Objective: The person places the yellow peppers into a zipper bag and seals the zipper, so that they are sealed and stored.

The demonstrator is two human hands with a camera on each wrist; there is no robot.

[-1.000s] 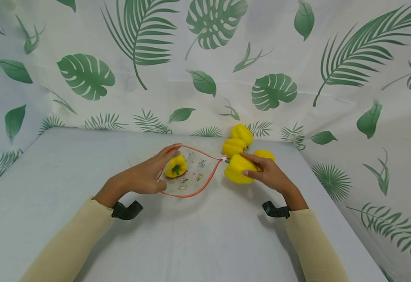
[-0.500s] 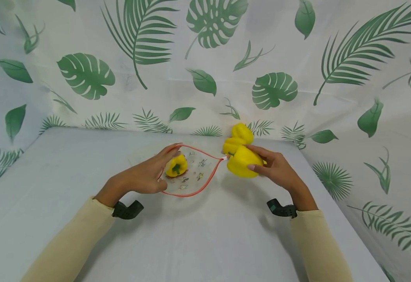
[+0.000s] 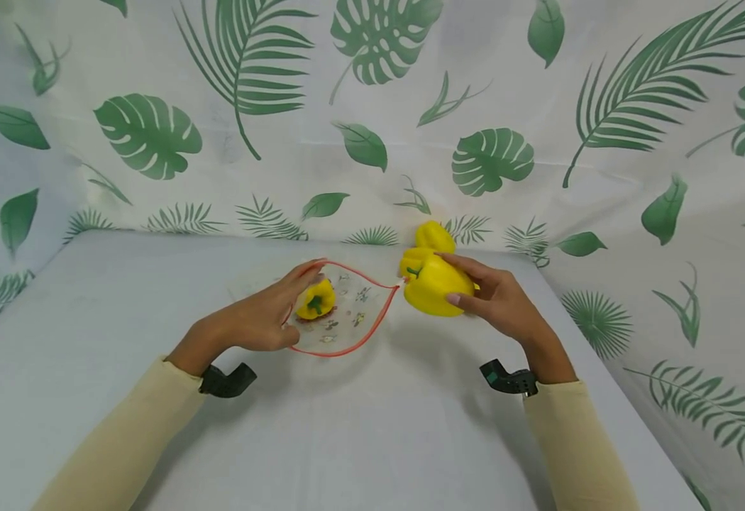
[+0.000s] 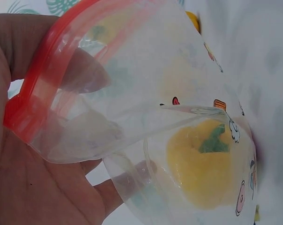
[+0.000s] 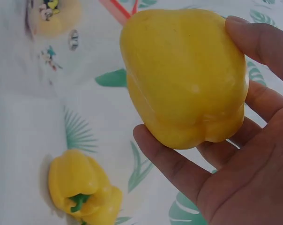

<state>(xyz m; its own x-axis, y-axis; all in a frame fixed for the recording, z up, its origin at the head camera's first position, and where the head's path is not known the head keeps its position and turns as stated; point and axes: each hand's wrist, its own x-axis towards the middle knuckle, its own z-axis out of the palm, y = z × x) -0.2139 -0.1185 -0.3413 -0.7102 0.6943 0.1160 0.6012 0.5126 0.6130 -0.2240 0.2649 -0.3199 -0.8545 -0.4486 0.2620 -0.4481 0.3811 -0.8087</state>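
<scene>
A clear zip bag (image 3: pixel 352 319) printed with small cartoon figures, its mouth edged in red, gapes toward the person. My left hand (image 3: pixel 260 312) grips the left side of that mouth; in the left wrist view a digit shows through the plastic behind the red zip strip (image 4: pixel 43 70). Inside lies one yellow bell pepper (image 3: pixel 316 299) with a green stem. Just right of the bag's right corner, my right hand (image 3: pixel 503 301) holds another yellow bell pepper (image 5: pixel 183 75) between thumb and fingers, raised above the table, its stem end pointing toward the bag.
Behind the held pepper, more yellow bell peppers (image 3: pixel 435 235) sit near the table's back edge, partly hidden by it. A white cloth covers the table (image 3: pixel 372 440). Leaf-printed sheeting (image 3: pixel 283 170) hangs at the back and sides.
My right hand has lifted its bell pepper and tilted it so the stem end shows more. My left hand keeps its grip on the bag. The head view has shifted slightly.
</scene>
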